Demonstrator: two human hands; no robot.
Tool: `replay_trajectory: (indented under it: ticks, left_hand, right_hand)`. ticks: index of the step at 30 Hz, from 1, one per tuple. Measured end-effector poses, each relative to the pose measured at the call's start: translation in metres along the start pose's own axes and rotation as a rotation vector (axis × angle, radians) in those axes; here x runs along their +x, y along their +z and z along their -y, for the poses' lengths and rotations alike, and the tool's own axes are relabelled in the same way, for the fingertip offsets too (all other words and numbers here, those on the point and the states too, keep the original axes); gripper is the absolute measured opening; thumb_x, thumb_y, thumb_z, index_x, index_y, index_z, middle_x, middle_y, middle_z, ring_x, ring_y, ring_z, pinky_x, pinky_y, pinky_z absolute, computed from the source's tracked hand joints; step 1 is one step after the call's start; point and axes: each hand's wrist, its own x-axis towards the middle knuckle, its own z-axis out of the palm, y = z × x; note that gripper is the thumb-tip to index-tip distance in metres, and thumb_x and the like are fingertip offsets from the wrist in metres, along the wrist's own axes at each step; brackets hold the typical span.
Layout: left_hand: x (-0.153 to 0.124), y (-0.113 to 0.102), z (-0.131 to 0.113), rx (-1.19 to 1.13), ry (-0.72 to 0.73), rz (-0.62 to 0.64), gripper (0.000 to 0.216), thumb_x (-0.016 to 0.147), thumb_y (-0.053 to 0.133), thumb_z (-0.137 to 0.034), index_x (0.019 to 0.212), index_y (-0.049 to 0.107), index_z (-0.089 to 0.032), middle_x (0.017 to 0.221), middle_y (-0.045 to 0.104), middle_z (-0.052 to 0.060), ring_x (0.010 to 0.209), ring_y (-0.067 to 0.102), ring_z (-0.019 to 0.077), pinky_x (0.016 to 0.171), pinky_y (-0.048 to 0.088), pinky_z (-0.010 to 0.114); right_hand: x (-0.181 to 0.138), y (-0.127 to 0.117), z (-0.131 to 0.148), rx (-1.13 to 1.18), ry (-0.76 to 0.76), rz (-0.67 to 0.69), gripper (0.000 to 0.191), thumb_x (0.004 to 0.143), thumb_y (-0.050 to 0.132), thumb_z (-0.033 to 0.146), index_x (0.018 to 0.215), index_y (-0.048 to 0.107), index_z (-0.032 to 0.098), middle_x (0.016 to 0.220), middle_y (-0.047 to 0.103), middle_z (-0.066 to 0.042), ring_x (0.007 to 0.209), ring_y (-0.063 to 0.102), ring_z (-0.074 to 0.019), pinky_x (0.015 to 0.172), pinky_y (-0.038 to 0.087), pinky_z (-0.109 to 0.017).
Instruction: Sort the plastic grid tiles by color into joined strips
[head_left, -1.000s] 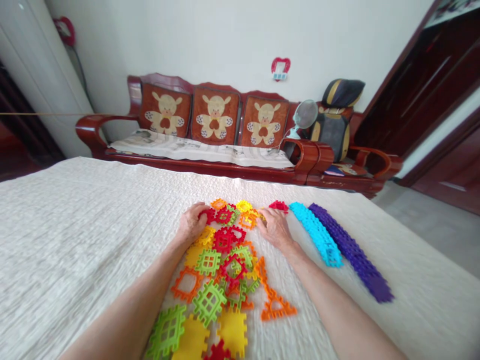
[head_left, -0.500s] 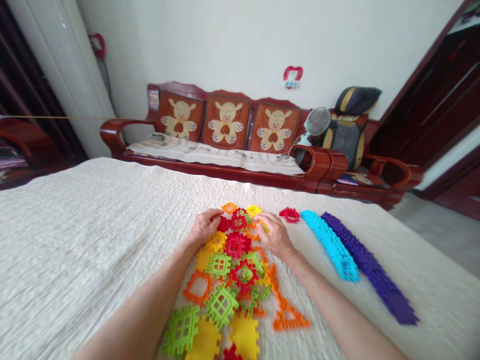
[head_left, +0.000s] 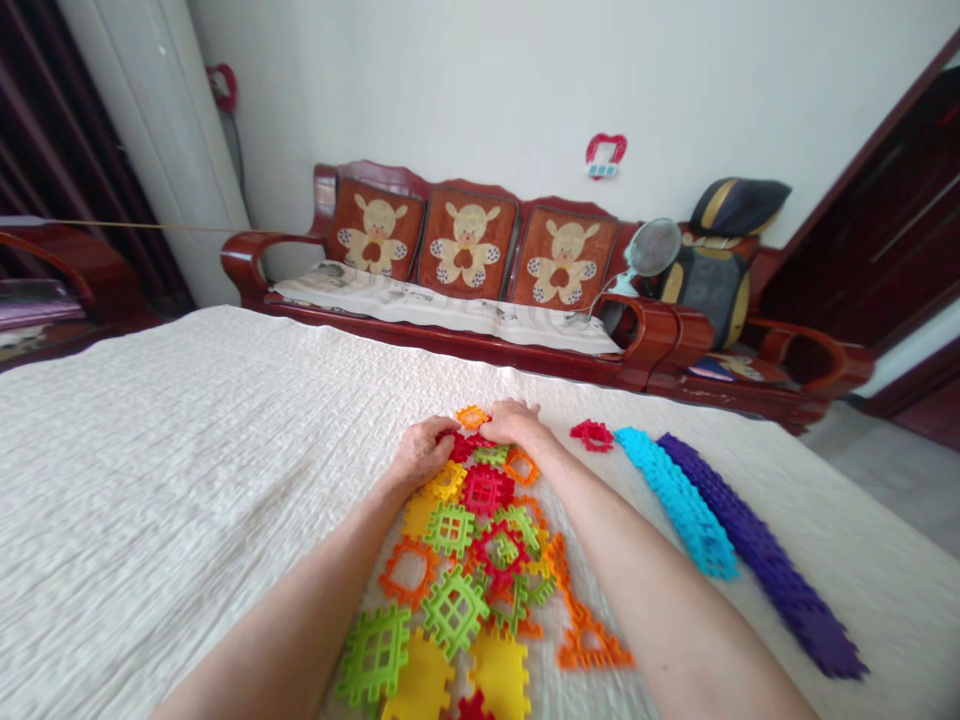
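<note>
My left hand (head_left: 429, 450) is at the far left side of a pile of plastic interlocking tiles, its fingers closed on a red tile (head_left: 459, 447). Over the far end of the pile lies my right hand (head_left: 514, 422), fingers stretched forward and apart, covering the tiles beneath. Just beyond the hands is an orange tile (head_left: 472, 416). Nearer to me are a red window tile (head_left: 487, 490), a yellow tile (head_left: 448, 481), a green window tile (head_left: 450, 530) and an orange frame tile (head_left: 409, 573). An orange triangle tile (head_left: 592, 640) lies by my right forearm.
Right of the pile are a red tile (head_left: 592, 435), a light blue strip of joined tiles (head_left: 679, 500) and a purple strip (head_left: 761, 555). Everything rests on a white quilted cloth (head_left: 225, 450). Beyond stands a wooden sofa (head_left: 450, 335) with a small fan (head_left: 652, 248) at its right.
My right hand has moved left and forward over the far tiles, opening its fingers and covering the yellow one. My left hand stays by the red tile. The view has shifted slightly.
</note>
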Motion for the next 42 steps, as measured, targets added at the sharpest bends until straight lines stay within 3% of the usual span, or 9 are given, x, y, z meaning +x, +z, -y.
replay_trajectory:
  ticks: [5,10,14,18,22,25,31,37,42]
  left_hand:
    - [-0.001,-0.002,-0.002,-0.016,0.027,0.000,0.031,0.078,0.048,-0.017,0.097,0.073,-0.018,0.100,0.074,0.005,0.094,0.067,0.0185,0.087,0.051,0.028]
    - [0.000,-0.001,0.000,-0.020,0.048,-0.004,0.031,0.077,0.048,-0.017,0.096,0.073,-0.019,0.100,0.074,0.005,0.093,0.067,0.0182,0.087,0.051,0.028]
    - [0.000,0.001,0.002,-0.013,0.042,-0.001,0.032,0.077,0.048,-0.019,0.097,0.072,-0.019,0.102,0.074,0.005,0.095,0.067,0.0190,0.089,0.051,0.030]
    - [0.000,0.002,0.004,-0.008,0.044,-0.014,0.033,0.076,0.047,-0.022,0.096,0.073,-0.019,0.102,0.074,0.005,0.095,0.068,0.0204,0.090,0.051,0.032]
    - [0.001,0.003,0.005,-0.028,0.052,-0.010,0.034,0.076,0.045,-0.025,0.094,0.073,-0.020,0.100,0.074,0.004,0.093,0.068,0.0202,0.089,0.051,0.032]
    - [0.001,0.003,0.006,-0.036,0.059,-0.015,0.034,0.075,0.044,-0.027,0.093,0.072,-0.020,0.098,0.074,0.004,0.092,0.068,0.0199,0.088,0.051,0.032]
    - [0.001,0.002,0.006,-0.032,0.029,0.003,0.036,0.075,0.044,-0.032,0.093,0.073,-0.020,0.099,0.074,0.004,0.093,0.068,0.0203,0.090,0.051,0.031]
    - [0.000,0.002,0.008,-0.022,0.014,-0.002,0.035,0.076,0.045,-0.034,0.094,0.072,-0.022,0.101,0.074,0.002,0.094,0.067,0.0195,0.092,0.050,0.030]
    - [0.000,0.001,0.008,-0.024,0.004,0.000,0.034,0.076,0.047,-0.035,0.094,0.072,-0.022,0.101,0.074,0.002,0.093,0.067,0.0199,0.092,0.050,0.030]
  right_hand:
    - [-0.001,-0.001,-0.008,0.076,-0.023,-0.061,0.025,0.070,0.061,0.022,0.093,0.072,0.023,0.108,0.070,-0.008,0.111,0.058,-0.0310,0.098,0.037,-0.051]
    - [-0.012,0.000,-0.033,0.463,-0.260,-0.395,0.014,0.073,0.056,0.023,0.081,0.067,0.023,0.085,0.072,0.000,0.086,0.065,-0.0186,0.085,0.045,-0.033]
    - [-0.036,0.011,-0.080,0.607,-0.333,-0.665,0.013,0.077,0.054,0.027,0.082,0.063,0.021,0.085,0.070,-0.001,0.081,0.064,-0.0169,0.079,0.047,-0.029]
    - [-0.071,0.030,-0.137,0.533,-0.222,-0.726,0.012,0.079,0.053,0.029,0.083,0.060,0.021,0.081,0.069,-0.002,0.075,0.063,-0.0176,0.073,0.048,-0.030]
    - [-0.097,0.050,-0.168,0.421,-0.190,-0.687,0.013,0.080,0.049,0.026,0.085,0.059,0.021,0.089,0.068,-0.006,0.086,0.064,-0.0205,0.080,0.048,-0.034]
    - [-0.107,0.054,-0.173,0.344,-0.170,-0.511,0.017,0.074,0.052,0.023,0.089,0.060,0.020,0.092,0.067,-0.007,0.092,0.062,-0.0221,0.085,0.047,-0.036]
    - [-0.123,0.039,-0.164,0.275,-0.078,-0.218,0.075,0.069,0.069,0.044,0.134,0.046,0.016,0.136,0.050,-0.015,0.129,0.045,-0.0288,0.106,0.035,-0.041]
    - [-0.125,0.043,-0.134,0.138,0.176,-0.333,0.060,0.081,0.057,0.052,0.126,0.053,0.013,0.123,0.058,-0.019,0.118,0.052,-0.0324,0.097,0.040,-0.040]
    - [-0.119,0.051,-0.131,0.062,0.184,-0.421,0.047,0.080,0.060,0.046,0.116,0.060,0.017,0.104,0.063,-0.016,0.101,0.060,-0.0297,0.086,0.044,-0.037]
